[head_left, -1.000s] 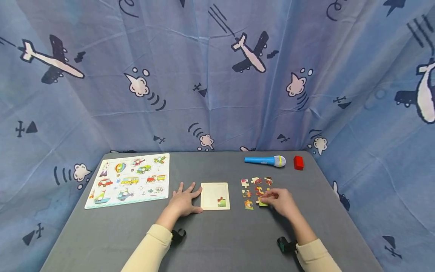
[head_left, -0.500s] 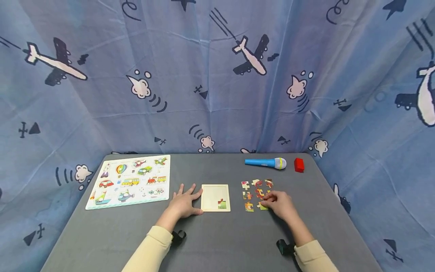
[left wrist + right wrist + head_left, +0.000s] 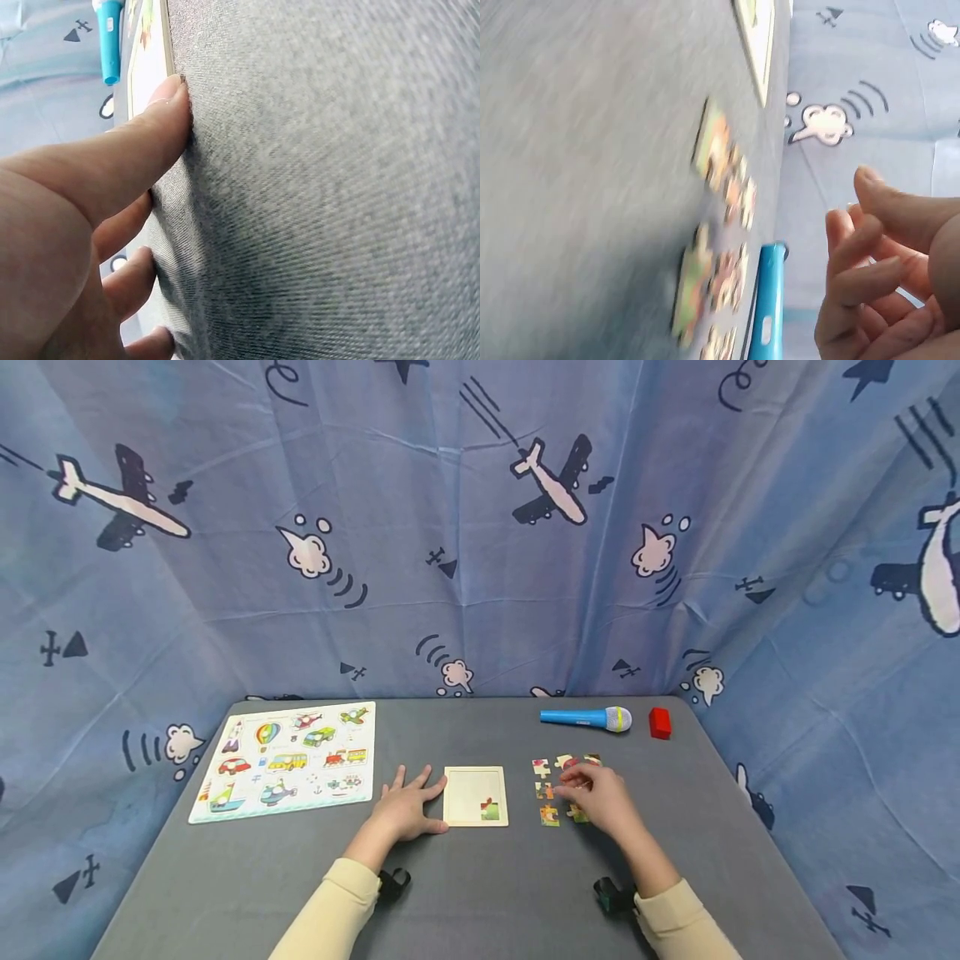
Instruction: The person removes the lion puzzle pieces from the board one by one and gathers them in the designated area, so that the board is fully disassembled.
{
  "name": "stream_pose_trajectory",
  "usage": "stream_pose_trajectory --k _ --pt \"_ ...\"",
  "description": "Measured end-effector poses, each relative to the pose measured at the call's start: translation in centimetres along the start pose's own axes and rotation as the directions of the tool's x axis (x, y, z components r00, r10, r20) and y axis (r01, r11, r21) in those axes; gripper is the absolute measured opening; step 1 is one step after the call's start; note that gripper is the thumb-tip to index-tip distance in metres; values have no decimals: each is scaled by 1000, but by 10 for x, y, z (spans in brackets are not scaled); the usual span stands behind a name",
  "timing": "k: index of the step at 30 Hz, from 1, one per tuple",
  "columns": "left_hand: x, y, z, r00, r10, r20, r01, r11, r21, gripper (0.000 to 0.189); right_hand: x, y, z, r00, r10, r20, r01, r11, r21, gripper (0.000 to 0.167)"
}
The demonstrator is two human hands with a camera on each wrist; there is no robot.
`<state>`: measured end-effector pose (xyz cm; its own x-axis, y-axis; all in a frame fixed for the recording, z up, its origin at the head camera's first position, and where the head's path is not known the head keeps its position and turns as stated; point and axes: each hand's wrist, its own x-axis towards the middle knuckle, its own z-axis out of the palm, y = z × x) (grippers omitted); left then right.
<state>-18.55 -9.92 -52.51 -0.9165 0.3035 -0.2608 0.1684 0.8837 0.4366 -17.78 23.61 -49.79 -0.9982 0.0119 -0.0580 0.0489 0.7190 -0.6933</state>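
My left hand [image 3: 401, 810] lies spread on the grey table, its thumb and index finger against the left edge of a cream puzzle tray [image 3: 461, 789]. One green-and-red jigsaw piece [image 3: 490, 811] sits in the tray's lower right corner. Over the loose jigsaw pieces [image 3: 550, 816] on the right hovers my right hand [image 3: 606, 802], fingers loosely bent, and it covers some of them. In the right wrist view, thumb and fingers [image 3: 870, 247] are apart and nothing shows between them; the pieces [image 3: 691, 289] lie below on the cloth, slightly blurred.
A white picture board [image 3: 285, 760] with printed vehicles lies at the left. Toward the back right are a blue toy microphone [image 3: 585, 718] and a red block [image 3: 660, 723]. A blue patterned curtain [image 3: 480, 543] stands behind the table.
From the lower right pieces, my right hand has lifted and shifted left and slightly away from me; the piece it touched now shows on the table. My left hand stays at the tray.
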Motion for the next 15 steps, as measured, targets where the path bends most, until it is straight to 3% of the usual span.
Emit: stream_pose_trajectory --k 6,15 --pt "0 -1 0 1000 5 0 -5 1000 -3 83 2 -15 23 995 -93 21 92 994 53 19" --pt "0 0 0 1000 9 -2 -9 1000 2 82 1 -40 58 990 -96 104 88 993 74 18"
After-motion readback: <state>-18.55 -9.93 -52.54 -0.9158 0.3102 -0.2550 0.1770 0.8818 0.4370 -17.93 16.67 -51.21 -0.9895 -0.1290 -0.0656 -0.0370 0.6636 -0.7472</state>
